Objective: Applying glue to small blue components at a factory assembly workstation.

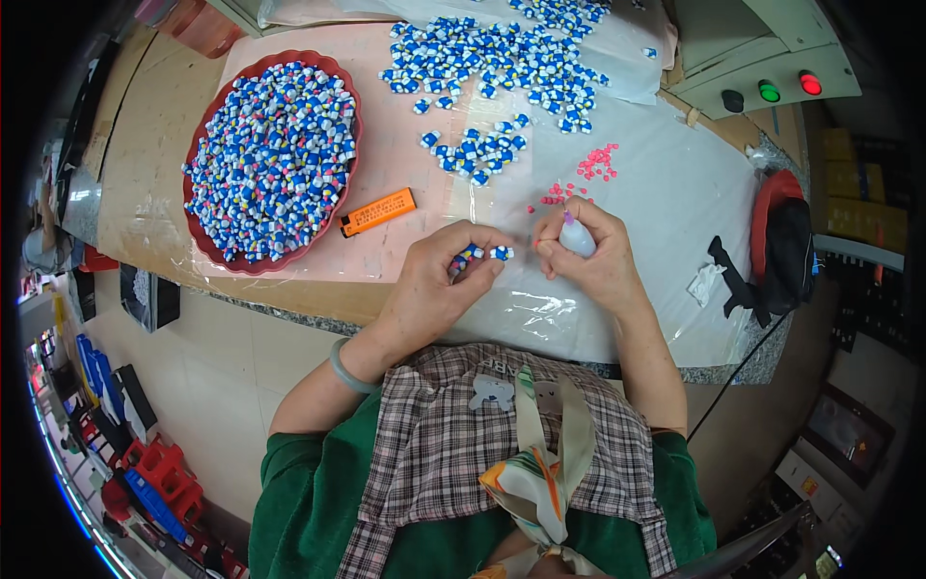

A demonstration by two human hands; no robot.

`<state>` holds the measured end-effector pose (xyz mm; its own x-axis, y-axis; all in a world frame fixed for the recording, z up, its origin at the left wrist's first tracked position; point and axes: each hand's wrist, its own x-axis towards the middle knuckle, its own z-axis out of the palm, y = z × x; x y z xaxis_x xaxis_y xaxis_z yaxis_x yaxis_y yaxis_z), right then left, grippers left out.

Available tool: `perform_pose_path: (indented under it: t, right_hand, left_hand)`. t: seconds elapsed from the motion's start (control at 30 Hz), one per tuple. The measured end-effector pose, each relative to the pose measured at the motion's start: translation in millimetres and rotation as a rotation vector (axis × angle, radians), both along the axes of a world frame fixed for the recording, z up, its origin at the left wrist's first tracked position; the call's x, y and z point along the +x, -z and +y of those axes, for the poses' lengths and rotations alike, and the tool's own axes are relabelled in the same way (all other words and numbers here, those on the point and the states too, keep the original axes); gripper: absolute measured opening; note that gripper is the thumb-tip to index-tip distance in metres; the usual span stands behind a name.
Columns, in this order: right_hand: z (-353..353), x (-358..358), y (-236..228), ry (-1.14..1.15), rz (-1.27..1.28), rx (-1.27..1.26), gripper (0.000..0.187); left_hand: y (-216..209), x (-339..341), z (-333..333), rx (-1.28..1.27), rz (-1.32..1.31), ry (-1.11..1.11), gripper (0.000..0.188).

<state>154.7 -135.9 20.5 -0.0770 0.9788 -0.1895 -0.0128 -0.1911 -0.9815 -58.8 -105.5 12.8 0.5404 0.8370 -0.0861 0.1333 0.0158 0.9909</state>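
Observation:
My left hand (424,285) is closed, pinching a tiny blue-and-white figurine (502,253) between thumb and forefinger. More of the same pieces (467,258) are tucked in its curled fingers. Just to the right, my right hand (610,259) grips a small white squeeze bottle (577,237) with a purple tip pointing away from me. Whether its fingertips also pinch something tiny is too small to tell. Beyond that hand lie loose pink bits (598,162) on the plastic sheet. A small group of blue-and-white figurines (475,154) is spread farther out, ahead of my left hand.
A red scalloped tray (196,230) heaped with figurines stands at the left. Beside it lies an orange flat bar-shaped object (378,211) with a black end. Many more figurines (492,58) cover the far side. A control box (772,72) with lit buttons and a black-and-red pouch (783,246) are at the right.

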Motion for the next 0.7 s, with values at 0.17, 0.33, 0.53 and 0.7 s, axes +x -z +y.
perform_pose_path:
  t: [0.17,0.33,0.53,0.7]
  right_hand:
    - [-6.3,-9.0,-10.6,0.008,0.033,-0.024,0.016]
    - [-7.8,-13.3,-12.0,0.021,-0.107,-0.083,0.019]
    - [-7.9,-14.5,-7.2,0.0,-0.187,-0.075,0.019]
    - [-9.5,-21.4,-7.5,0.002,-0.278,-0.008,0.022]
  left_hand:
    - [-5.7,4.4,3.3,0.14,0.031,0.034,0.022]
    - [-4.7,4.2,1.7,0.206,0.063,0.065,0.024]
    - [-2.1,5.3,1.3,0.346,0.073,0.077,0.025]
    - [2.1,6.7,0.5,0.459,0.07,0.045,0.024]
